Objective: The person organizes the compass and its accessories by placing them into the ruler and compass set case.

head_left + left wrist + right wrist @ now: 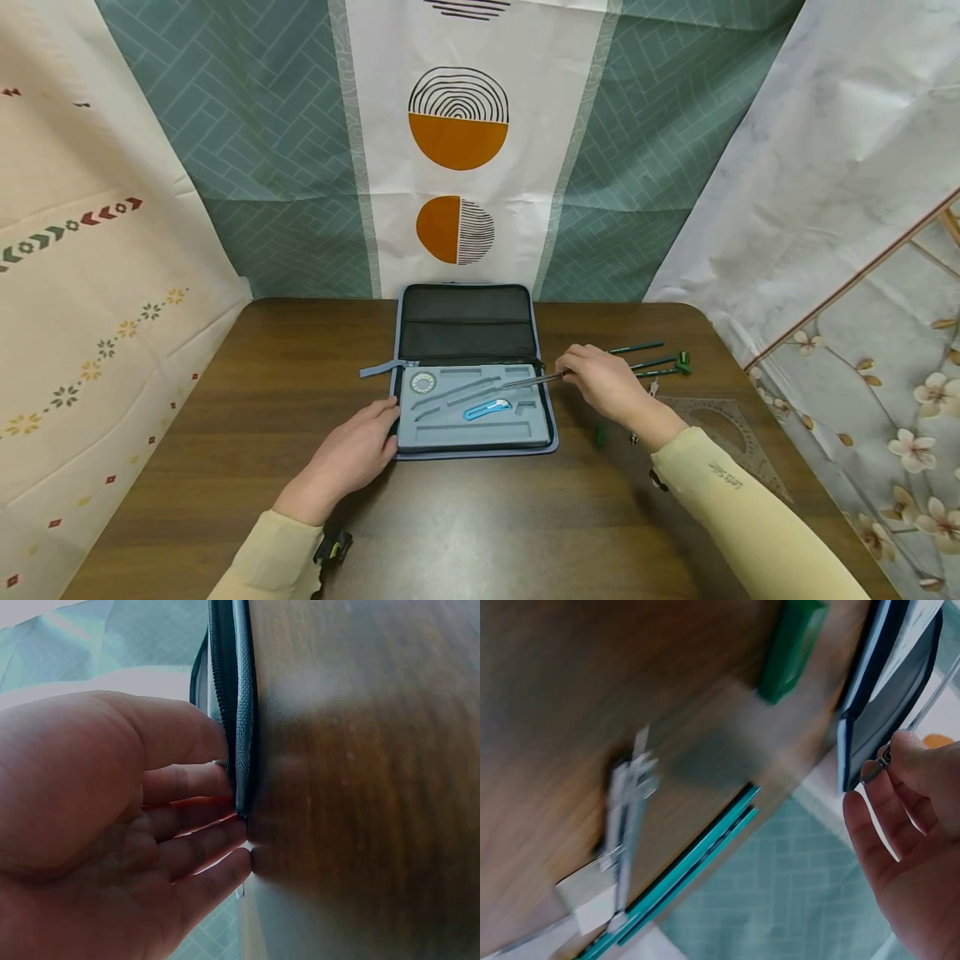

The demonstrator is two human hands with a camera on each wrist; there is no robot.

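Observation:
An open zip case [476,454] lies on the table with a grey moulded tray [472,432] in its near half. In the tray sit a light blue utility knife [487,409] and a round, pale disc [423,382]. My left hand [358,446] rests against the case's left edge, its fingers loosely extended along the zip rim [244,712]. Over the tray's right side, my right hand [609,385] pinches a slim metal drawing tool [534,381] by its end. The tool points left across the slots; its exact kind is unclear.
Right of the case lie green pencils [636,347], a small green piece [683,362] and a clear set square [720,427]. A metal compass [626,825] lies beside the pencils, and a green block [791,649] is nearer the case. Patterned curtains [285,167] hang behind the table.

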